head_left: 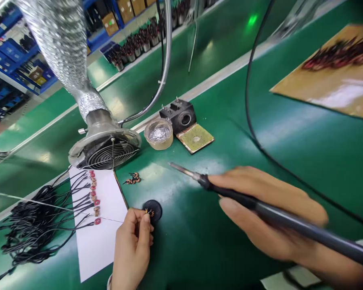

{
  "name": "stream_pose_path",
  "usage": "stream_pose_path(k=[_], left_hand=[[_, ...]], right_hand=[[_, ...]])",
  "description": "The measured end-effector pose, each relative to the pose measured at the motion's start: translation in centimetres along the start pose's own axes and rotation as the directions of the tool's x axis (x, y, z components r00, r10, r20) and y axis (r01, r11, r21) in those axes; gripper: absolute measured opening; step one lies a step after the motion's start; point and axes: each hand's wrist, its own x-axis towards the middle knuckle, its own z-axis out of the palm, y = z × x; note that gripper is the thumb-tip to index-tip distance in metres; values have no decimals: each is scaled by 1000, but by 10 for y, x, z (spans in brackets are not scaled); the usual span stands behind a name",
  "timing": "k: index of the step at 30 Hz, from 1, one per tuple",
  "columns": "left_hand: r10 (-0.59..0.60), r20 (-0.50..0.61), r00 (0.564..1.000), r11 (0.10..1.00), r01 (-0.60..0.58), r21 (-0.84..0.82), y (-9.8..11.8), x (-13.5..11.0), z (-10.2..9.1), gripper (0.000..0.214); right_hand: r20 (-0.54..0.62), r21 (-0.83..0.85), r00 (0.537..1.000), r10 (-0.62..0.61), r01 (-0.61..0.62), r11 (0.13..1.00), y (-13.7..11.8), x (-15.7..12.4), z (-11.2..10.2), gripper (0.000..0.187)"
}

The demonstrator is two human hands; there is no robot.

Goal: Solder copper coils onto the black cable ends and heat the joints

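Note:
My right hand grips a black soldering iron like a pen; its metal tip points left above the green mat. My left hand is pinched shut next to a small black round disc that carries a tiny copper coil. A thin solder wire runs from the far left across the white sheet toward those pinched fingers. Two small wound coils lie loose on the mat just above the disc.
A white sheet holds a row of red coils with black leads trailing left. A fume fan on a foil duct, a tub of solder dross, an iron stand with sponge and a brown board stand behind.

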Motion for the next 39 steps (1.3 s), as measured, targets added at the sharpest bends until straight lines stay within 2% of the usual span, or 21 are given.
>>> stream_pose_path(k=[4,8,9,11,14,16,19,22,24,27,29,30,31,32,34,35,37,39], left_hand=[[74,77,994,997,-74,1,-3,0,-2,35],[124,88,988,992,-125,8,-6,1,-3,34],[136,91,987,990,-137,10,-7,1,-4,35],[157,101,982,987,-161,26,-8,2,-4,35],[173,119,978,980,-183,76,-9,1,-7,33],[170,125,978,978,-183,101,-9,0,-8,32],[167,99,981,974,-180,135,-7,-3,-10,37],[181,94,979,965,-195,173,-5,-6,-10,42],[185,97,978,961,-201,189,-5,-7,-10,41],[201,69,977,962,-210,176,-8,-10,-11,40],[221,53,974,963,-226,145,-9,-12,-11,40],[229,52,972,963,-234,137,-10,-13,-10,41],[235,53,971,961,-240,137,-10,-14,-10,42],[240,55,969,959,-246,141,-10,-15,-10,43],[253,52,966,955,-258,146,-9,-16,-9,44],[257,47,965,955,-261,140,-9,-16,-9,44],[256,44,966,957,-259,128,-10,-16,-8,46],[246,53,968,958,-251,139,-11,-16,-8,49]], right_hand=[[-99,-127,994,-46,33,991,38,22,21,35],[30,-121,999,-13,16,993,74,26,31,31],[14,-131,1000,-10,12,991,78,25,29,29],[-103,-158,995,-12,-5,987,80,25,23,24],[-256,-152,962,94,-136,979,82,30,18,22],[-267,-136,935,233,-276,951,87,39,22,26],[-176,-215,929,326,-359,908,100,60,33,31],[-75,-390,965,252,-261,883,111,76,41,27],[-46,-473,974,224,-218,853,112,74,41,32],[-31,-528,969,245,-224,819,97,44,39,48],[45,-504,976,212,-161,849,76,14,41,41],[131,-456,977,166,-89,886,63,-1,44,33],[256,-376,960,116,-12,926,49,-13,49,24],[381,-282,922,72,41,958,36,-22,56,18],[577,-125,817,4,83,989,15,-28,73,18],[637,-85,771,-7,79,993,8,-26,82,22],[700,-71,714,5,62,996,3,-19,97,25],[715,-62,699,13,45,997,6,-13,105,17]])
